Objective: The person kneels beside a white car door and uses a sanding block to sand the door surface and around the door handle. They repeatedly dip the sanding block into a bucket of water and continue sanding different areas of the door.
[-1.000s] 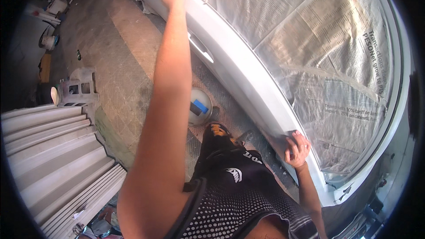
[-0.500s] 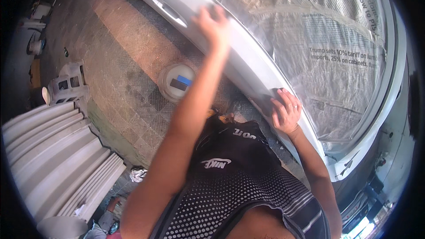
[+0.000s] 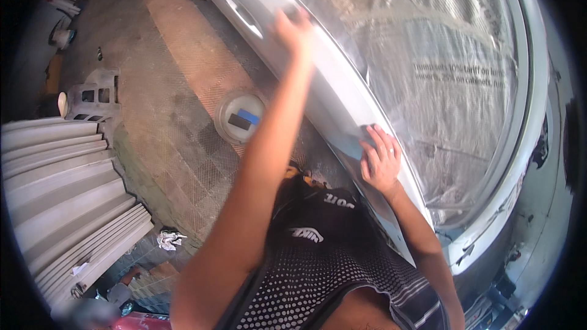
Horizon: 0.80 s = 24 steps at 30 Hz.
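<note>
A pale silver-white car door (image 3: 333,82) runs diagonally in front of me, its handle (image 3: 244,17) at the far left end. My left hand (image 3: 295,32) is on the door's upper part, just right of the handle. Its fingers are curled and smeared by motion, with a dark patch at them that I cannot make out. Nearer to me, my right hand (image 3: 382,162) lies on the same panel close to the window edge, fingers spread and slightly bent. A small dark patch shows by its fingertips; whether it is an object or shadow I cannot tell.
Newspaper under clear film covers the car window (image 3: 452,110). On the floor stands a round pail (image 3: 221,123) with a blue block (image 3: 249,116) and a black block (image 3: 238,122) on top. Stacked pale ribbed panels (image 3: 67,189) and a grey plastic stool (image 3: 92,101) are at left.
The view has turned slightly. My left hand has moved a little toward the door handle along the panel. My right hand stays at about the same place on the door.
</note>
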Tool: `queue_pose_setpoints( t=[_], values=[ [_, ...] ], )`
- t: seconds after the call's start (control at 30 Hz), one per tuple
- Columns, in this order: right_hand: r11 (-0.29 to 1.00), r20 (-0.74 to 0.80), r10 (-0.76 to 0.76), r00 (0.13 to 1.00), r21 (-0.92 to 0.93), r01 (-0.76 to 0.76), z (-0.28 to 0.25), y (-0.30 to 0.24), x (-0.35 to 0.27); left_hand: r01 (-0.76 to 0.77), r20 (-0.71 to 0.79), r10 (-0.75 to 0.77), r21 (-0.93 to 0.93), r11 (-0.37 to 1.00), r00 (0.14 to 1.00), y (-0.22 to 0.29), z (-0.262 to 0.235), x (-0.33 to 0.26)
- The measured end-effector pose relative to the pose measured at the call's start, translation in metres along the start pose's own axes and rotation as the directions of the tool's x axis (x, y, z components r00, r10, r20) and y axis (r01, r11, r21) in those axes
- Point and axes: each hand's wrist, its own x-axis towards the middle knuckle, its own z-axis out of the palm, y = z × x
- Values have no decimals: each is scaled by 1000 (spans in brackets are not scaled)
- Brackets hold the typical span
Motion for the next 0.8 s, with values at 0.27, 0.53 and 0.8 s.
queue_pose_setpoints(
  t=[0.27, 0.53, 0.8],
  values=[
    [1000, 52, 12, 999, -2, -12, 1, -1, -1, -119, -211, 142, 115, 986, 967, -4, 5, 46],
    [997, 75, 16, 997, -75, -10, 12, 1, -5, -38, -210, 37, 2, 999, 977, -20, -2, 280],
    [979, 83, 50, 995, -199, -33, 14, 2, -21, -26, -41, 27, 29, 999, 999, -18, -1, 309]
  ],
)
